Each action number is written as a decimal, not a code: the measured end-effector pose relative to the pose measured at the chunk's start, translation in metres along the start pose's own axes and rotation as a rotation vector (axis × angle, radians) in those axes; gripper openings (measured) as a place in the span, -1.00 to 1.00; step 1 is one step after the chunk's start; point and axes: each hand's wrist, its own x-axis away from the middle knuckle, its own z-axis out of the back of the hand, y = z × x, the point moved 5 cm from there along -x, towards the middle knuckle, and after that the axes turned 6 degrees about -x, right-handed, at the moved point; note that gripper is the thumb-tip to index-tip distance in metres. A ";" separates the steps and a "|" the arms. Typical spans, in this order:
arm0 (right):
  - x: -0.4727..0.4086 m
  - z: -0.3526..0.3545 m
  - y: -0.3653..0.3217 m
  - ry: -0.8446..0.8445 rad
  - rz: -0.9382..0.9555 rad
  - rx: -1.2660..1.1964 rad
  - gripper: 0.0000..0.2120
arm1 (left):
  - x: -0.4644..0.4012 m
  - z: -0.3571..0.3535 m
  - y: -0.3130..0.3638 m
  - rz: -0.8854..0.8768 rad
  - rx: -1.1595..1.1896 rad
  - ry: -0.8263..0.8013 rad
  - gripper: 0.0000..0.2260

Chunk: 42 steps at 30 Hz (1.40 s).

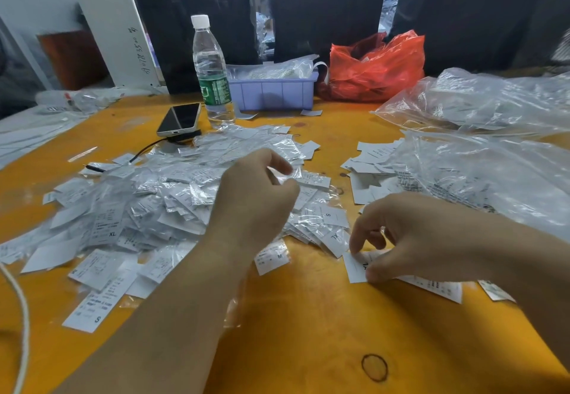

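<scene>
Here, table: orange top, bare in the near middle, with a dark ring mark near, right of centre.
Cord: white, curving along the near left edge.
Pile: white size labels in clear sleeves, heaped across the left and centre; S, M and XL can be read on some.
Cable: black, running left from under the phone onto the pile's far edge.
Phone: far, left of centre, screen dark, propped on a dark pad just beside the bottle.
Bottle: clear, upright, white cap on, green band, beyond the pile.
Left hand: over the pile's right part, fingers curled, thumb and forefinger closed on a sleeve.
Sleeve: clear, at the pile's right edge, pinched at the left fingertips.
Bin: lilac, far centre, between bottle and red bag, holding clear packets.
Red bag: far, just right of the bin, crumpled.
Label: white, marked XL, flat on the table near, right of centre, just right of the pile.
Right hand: near right, low over the table, thumb and forefinger pinching the label's right end, other fingers curled.
Stack: loose white labels, mid right, apart from the pile, partly under the bags.
Bags: clear, crumpled, printed, from mid to far right.
</scene>
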 end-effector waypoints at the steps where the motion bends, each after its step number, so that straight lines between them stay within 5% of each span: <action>1: -0.001 0.000 0.000 0.006 0.003 0.000 -0.80 | 0.003 -0.005 0.005 -0.038 0.007 -0.058 -0.87; 9: -0.006 0.004 0.001 0.109 0.039 -0.101 -0.88 | 0.014 -0.029 0.012 -0.118 0.007 -0.279 -0.93; 14: -0.005 0.022 0.002 0.339 0.083 -0.719 -0.86 | 0.012 -0.024 0.012 -0.108 0.070 -0.265 -0.86; 20: -0.009 0.018 0.012 0.379 -0.057 -1.211 -0.88 | 0.017 -0.035 0.018 -0.011 0.381 -0.484 -0.62; 27: -0.011 0.001 0.007 0.232 -0.071 -1.450 -0.91 | 0.020 -0.031 0.019 -0.023 0.370 -0.313 -0.90; 34: -0.009 0.008 0.008 0.357 -0.033 -1.740 -0.52 | 0.024 -0.025 0.028 -0.100 0.271 -0.165 -0.73; 39: -0.011 0.008 0.004 0.409 0.044 -1.741 -0.43 | 0.036 -0.032 0.043 -0.209 0.241 -0.330 -0.84; 42: -0.011 0.006 0.004 0.410 0.036 -1.738 -0.41 | 0.041 -0.036 0.049 -0.303 0.079 -0.376 -0.73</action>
